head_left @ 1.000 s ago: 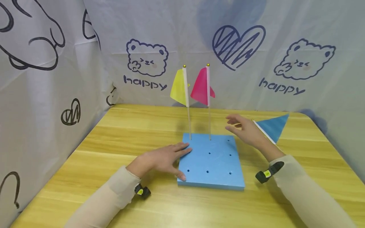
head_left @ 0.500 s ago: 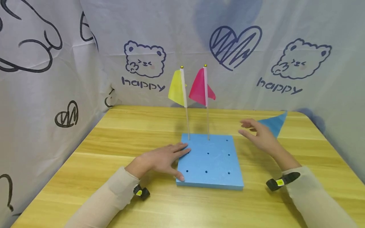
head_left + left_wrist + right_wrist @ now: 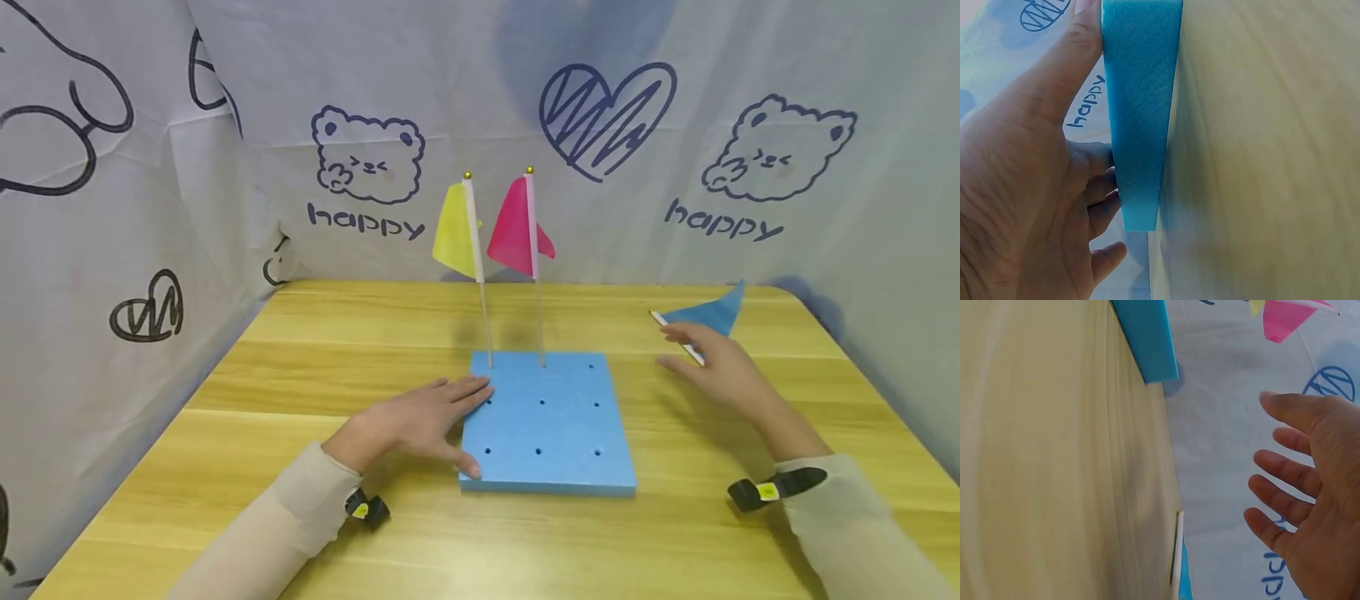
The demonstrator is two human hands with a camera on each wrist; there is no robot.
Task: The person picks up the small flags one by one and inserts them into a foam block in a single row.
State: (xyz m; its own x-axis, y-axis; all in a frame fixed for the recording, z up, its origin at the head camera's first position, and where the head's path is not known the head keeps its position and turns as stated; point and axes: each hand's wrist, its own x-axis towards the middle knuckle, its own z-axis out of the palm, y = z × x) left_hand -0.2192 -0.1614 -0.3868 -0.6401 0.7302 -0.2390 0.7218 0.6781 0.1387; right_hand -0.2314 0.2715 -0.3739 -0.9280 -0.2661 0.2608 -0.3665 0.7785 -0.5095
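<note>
My left hand [image 3: 420, 423] rests on the left edge of a blue foam board [image 3: 555, 433], its fingers spread over the top and the thumb at the near corner. Small holes dot the board. A yellow flag [image 3: 459, 232] and a pink flag [image 3: 514, 229] stand upright in its far row of holes. To the right, a blue flag [image 3: 708, 316] lies on the table, partly hidden in the head view by my right hand [image 3: 720, 371]. That hand hovers over the flag's stick with loosely bent fingers; the right wrist view shows nothing in its grasp.
The wooden table [image 3: 247, 400] reaches back to a white printed curtain [image 3: 600, 208], which also closes off the left side. The two standing sticks rise high above the far part of the board.
My right hand has moved right, away from the board, and now hovers by the blue flag. My left hand stays on the board. The head view has shifted slightly.
</note>
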